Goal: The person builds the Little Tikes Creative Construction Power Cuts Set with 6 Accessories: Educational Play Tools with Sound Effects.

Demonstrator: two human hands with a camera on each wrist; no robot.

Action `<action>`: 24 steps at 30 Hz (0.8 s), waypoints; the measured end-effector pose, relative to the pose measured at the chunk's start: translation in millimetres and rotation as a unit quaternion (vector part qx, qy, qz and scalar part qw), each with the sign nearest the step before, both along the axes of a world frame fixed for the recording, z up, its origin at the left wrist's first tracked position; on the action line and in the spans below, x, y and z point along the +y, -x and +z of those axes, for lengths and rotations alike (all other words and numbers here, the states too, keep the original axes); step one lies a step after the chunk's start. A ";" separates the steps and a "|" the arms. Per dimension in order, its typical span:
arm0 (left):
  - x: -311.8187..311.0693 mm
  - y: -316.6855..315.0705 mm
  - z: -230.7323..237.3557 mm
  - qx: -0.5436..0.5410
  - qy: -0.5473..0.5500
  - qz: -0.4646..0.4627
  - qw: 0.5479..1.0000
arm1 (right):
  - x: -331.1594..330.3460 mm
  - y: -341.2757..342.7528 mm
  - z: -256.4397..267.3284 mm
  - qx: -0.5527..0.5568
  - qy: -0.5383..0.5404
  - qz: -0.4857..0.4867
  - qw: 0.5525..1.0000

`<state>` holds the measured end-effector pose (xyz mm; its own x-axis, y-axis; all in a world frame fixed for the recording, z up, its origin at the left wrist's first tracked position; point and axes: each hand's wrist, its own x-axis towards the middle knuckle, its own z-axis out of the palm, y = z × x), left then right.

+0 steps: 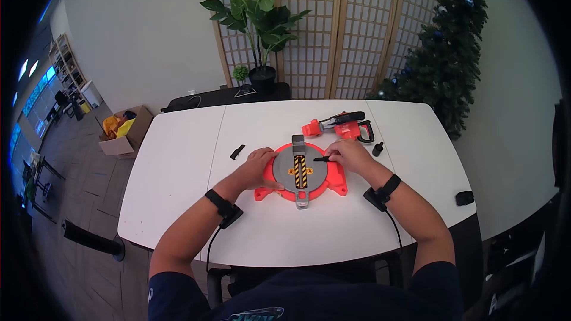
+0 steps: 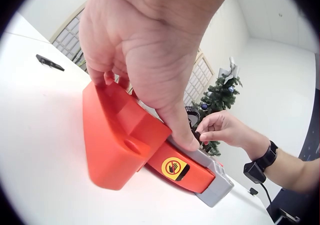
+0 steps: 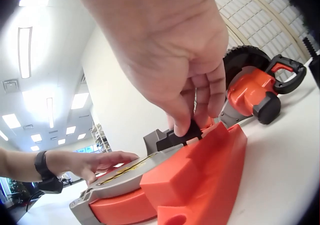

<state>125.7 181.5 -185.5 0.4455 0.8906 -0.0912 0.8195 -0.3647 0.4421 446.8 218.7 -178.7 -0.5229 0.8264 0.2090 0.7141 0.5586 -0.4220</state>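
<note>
A narrow black piece (image 1: 322, 159) is pinched by the right grip (image 1: 352, 156), thumb and fingers closed on it, at the right side of the round base (image 1: 282, 173); whether it has been seated there cannot be told. The left side of the base is steadied by the left grip (image 1: 257, 169), spread wide and rested on it, with nothing lifted. Down the middle of the base, the striped strip (image 1: 301, 172) is set in place, and the grey block (image 1: 298, 142) is set at the far end, so those parts can be judged done. Left of the base, a loose black clip (image 1: 237, 152) is left lying on the table (image 1: 178, 160), its fitting apparently yet to be done. Beyond the base and to its right, the toy saw (image 1: 348, 132) is laid, not joined to it; right of the base, a black knob (image 1: 377, 149) is also left loose. An early stage of assembly is suggested, with the saw's mounting left over
</note>
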 end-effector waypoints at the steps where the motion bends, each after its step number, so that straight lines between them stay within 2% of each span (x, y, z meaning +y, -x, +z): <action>1: 0.6 0.4 -1.5 0.004 -0.003 0.001 1.000 | 0.1 -0.3 -1.5 0.000 0.000 -0.001 1.000; 6: -0.2 0.6 2.8 0.007 0.000 0.001 1.000 | 0.9 -0.2 -4.0 0.018 0.026 -0.005 0.999; 15: -4.2 5.3 15.3 0.039 0.023 -0.043 0.998 | 4.4 1.0 -11.7 -0.007 -0.002 -0.003 1.000; 24: -5.2 9.0 12.4 0.062 -0.010 -0.046 0.997 | 1.1 1.1 -9.3 -0.024 -0.017 0.014 0.999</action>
